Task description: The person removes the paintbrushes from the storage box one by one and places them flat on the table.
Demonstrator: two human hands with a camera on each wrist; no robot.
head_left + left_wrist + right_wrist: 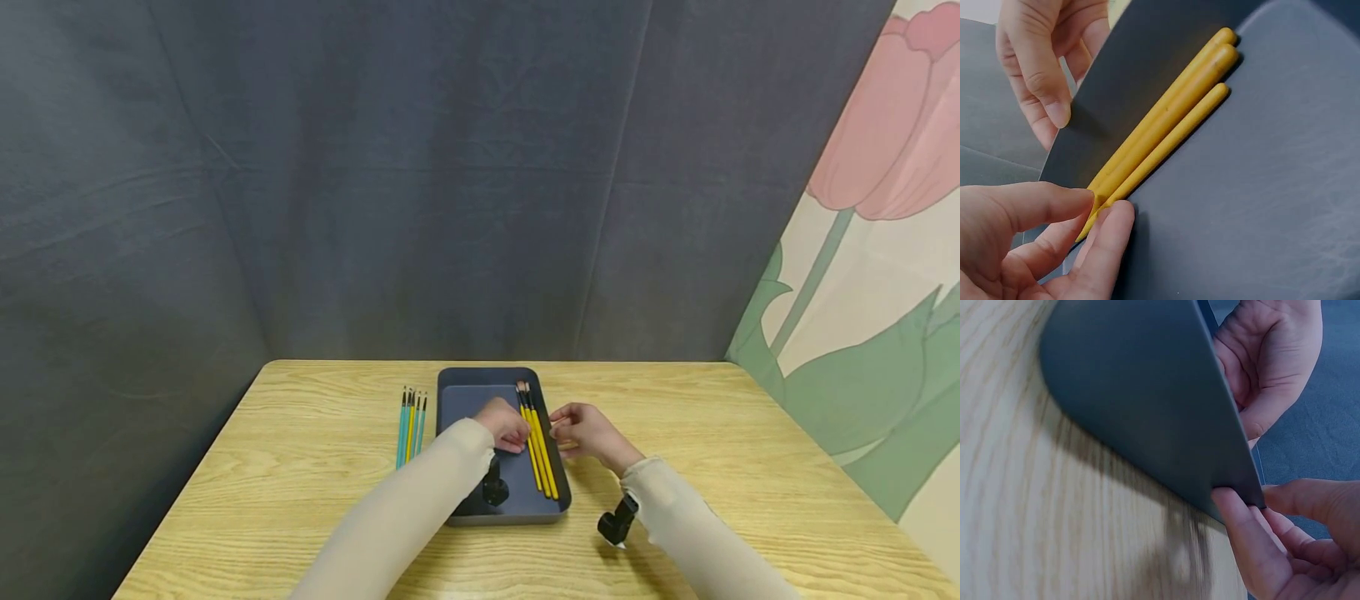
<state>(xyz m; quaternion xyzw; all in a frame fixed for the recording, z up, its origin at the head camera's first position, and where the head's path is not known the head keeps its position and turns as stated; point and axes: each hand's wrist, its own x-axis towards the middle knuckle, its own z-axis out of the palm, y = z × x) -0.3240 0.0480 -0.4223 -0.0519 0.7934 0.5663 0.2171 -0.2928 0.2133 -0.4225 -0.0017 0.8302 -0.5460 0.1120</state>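
Note:
A dark grey rectangular tray (472, 400) stands on the table. Along its right inner side lie three yellow-handled paintbrushes (548, 467), bristles toward the far end. Reaching into the tray, my left hand (507, 427) pinches the yellow handles between thumb and fingers; in the left wrist view the rounded handle ends (1216, 59) point away from it. How many brushes it grips is hard to tell. My right hand (588, 432) holds the tray's right wall from outside, its thumb at the rim and its fingers (1250, 534) against the outer face.
Left of the tray, several paintbrushes with teal handles (401, 433) and a yellow one (411, 429) lie side by side on the wooden table (300, 467). A dark curtain (450, 208) hangs behind the table; a tulip-patterned cloth (862, 333) is at right.

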